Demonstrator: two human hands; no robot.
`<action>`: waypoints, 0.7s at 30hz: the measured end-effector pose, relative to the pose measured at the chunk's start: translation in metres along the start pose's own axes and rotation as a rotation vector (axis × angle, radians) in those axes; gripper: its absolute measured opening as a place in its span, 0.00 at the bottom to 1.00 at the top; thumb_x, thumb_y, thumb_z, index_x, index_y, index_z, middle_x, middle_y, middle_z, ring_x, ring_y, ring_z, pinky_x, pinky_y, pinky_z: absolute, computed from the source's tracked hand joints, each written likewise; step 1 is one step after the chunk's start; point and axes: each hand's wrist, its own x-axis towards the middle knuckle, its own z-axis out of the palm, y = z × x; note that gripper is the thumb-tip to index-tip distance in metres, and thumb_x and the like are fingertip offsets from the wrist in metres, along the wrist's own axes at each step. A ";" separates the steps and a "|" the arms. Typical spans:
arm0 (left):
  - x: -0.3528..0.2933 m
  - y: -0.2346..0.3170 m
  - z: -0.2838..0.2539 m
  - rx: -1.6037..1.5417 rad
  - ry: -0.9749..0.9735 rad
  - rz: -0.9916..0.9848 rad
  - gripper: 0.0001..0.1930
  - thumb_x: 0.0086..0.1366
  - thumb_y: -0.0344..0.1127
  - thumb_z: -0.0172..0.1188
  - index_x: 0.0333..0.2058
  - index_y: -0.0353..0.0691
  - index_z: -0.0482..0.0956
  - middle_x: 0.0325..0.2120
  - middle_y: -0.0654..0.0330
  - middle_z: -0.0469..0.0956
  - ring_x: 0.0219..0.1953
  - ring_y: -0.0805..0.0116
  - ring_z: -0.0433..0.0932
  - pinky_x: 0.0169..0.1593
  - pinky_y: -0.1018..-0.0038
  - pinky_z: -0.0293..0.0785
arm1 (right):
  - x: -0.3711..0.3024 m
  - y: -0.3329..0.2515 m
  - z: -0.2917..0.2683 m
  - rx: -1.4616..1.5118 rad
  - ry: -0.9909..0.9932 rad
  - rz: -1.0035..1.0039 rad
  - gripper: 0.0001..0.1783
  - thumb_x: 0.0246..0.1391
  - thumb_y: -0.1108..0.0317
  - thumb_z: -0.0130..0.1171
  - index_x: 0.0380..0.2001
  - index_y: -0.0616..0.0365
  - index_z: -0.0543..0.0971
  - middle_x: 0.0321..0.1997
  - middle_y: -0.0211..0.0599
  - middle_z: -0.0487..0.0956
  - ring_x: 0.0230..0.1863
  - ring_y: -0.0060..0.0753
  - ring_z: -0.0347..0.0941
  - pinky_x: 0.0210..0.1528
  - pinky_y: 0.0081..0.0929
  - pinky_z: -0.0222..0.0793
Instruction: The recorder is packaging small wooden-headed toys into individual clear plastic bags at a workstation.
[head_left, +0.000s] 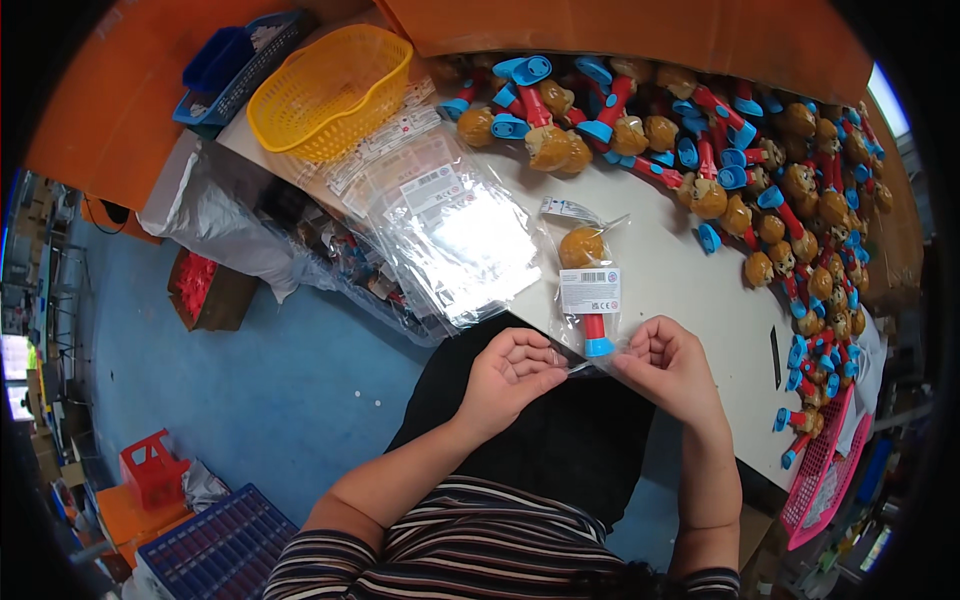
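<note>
A clear plastic bag (553, 243) lies at the table's near edge with a toy figure (594, 328) inside: brown rounded head, red stem, blue foot. The bag's white printed label (590, 291) faces up, across the toy's middle. My left hand (514, 371) pinches the near left corner of the bag, fingers curled. At the near right corner, my right hand (664, 362) is closed on the bag's edge between thumb and fingers. Left of it rests a stack of flat clear bags (455, 235), shiny and overlapping.
Many loose toy figures (707, 198) are heaped along the table's far and right sides. A yellow basket (330, 95) stands at the far left, beside a blue tray (235, 62). A pink basket (826, 475) is at the right edge. Orange panels rise behind the table (690, 285).
</note>
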 end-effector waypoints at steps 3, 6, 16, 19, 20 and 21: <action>0.002 0.000 0.002 0.081 0.066 -0.042 0.13 0.64 0.20 0.59 0.45 0.34 0.68 0.37 0.53 0.80 0.40 0.67 0.82 0.48 0.71 0.80 | -0.001 -0.003 0.000 0.004 -0.005 0.033 0.07 0.56 0.73 0.65 0.29 0.62 0.76 0.25 0.27 0.78 0.24 0.13 0.72 0.27 0.11 0.67; 0.002 0.002 0.000 0.055 0.096 -0.044 0.12 0.65 0.21 0.59 0.45 0.35 0.68 0.33 0.55 0.80 0.37 0.69 0.82 0.44 0.73 0.79 | -0.003 -0.001 -0.005 -0.059 -0.031 0.071 0.06 0.58 0.72 0.63 0.32 0.65 0.78 0.26 0.28 0.78 0.24 0.14 0.73 0.28 0.12 0.69; -0.007 0.031 -0.002 0.045 -0.035 -0.267 0.22 0.68 0.30 0.57 0.58 0.33 0.63 0.42 0.53 0.79 0.46 0.65 0.80 0.50 0.71 0.77 | -0.020 0.005 -0.008 -0.003 -0.255 0.132 0.05 0.61 0.72 0.58 0.34 0.64 0.78 0.27 0.30 0.78 0.27 0.17 0.74 0.31 0.15 0.72; -0.003 0.031 0.005 0.036 -0.172 -0.313 0.29 0.63 0.31 0.65 0.59 0.33 0.64 0.48 0.56 0.76 0.52 0.69 0.76 0.55 0.71 0.74 | -0.026 0.014 -0.004 0.088 -0.484 0.190 0.05 0.61 0.72 0.58 0.35 0.64 0.77 0.28 0.30 0.79 0.29 0.17 0.75 0.33 0.15 0.73; -0.005 0.030 0.008 0.077 -0.148 -0.319 0.29 0.61 0.30 0.67 0.58 0.33 0.65 0.47 0.57 0.77 0.49 0.71 0.77 0.53 0.72 0.75 | -0.027 0.017 -0.001 0.058 -0.544 0.224 0.05 0.60 0.72 0.59 0.36 0.64 0.77 0.29 0.30 0.79 0.30 0.17 0.76 0.34 0.15 0.74; -0.008 0.031 0.012 0.118 -0.125 -0.325 0.28 0.60 0.29 0.68 0.57 0.34 0.66 0.45 0.58 0.77 0.47 0.72 0.78 0.50 0.73 0.76 | -0.030 0.023 0.004 0.033 -0.578 0.232 0.07 0.60 0.70 0.61 0.36 0.63 0.78 0.29 0.30 0.80 0.30 0.17 0.76 0.35 0.15 0.74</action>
